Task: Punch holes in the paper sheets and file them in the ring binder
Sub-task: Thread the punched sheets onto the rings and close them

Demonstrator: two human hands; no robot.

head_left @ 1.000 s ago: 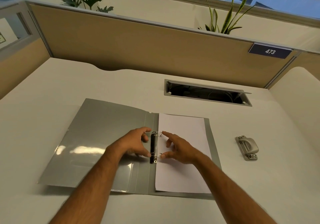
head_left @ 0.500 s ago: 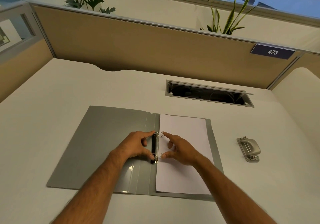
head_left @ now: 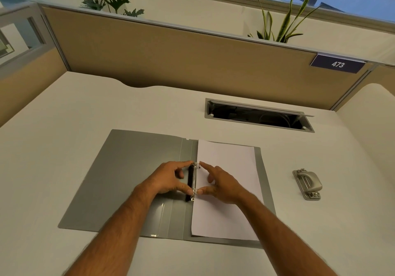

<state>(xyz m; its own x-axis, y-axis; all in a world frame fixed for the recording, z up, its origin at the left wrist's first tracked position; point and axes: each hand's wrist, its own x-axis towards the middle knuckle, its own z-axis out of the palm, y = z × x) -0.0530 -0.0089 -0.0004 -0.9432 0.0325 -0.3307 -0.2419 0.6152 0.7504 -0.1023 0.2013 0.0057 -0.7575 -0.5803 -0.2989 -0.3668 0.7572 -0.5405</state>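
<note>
A grey ring binder (head_left: 132, 175) lies open flat on the white desk. White paper sheets (head_left: 230, 168) rest on its right half, their left edge at the two metal rings (head_left: 195, 177) on the black ring bar. My left hand (head_left: 168, 179) pinches the rings from the left with forefinger and thumb. My right hand (head_left: 222, 184) pinches them from the right, its other fingers over the paper. A silver hole punch (head_left: 307, 184) sits on the desk to the right of the binder.
An open cable hatch (head_left: 258, 116) is set into the desk behind the binder. A tan partition (head_left: 192, 61) with a "473" plate (head_left: 337, 64) walls off the back. Potted plants stand behind it.
Both hands' fingertips have drawn together onto the rings. The binder's left cover now lies flat on the desk. The view has shifted slightly.
</note>
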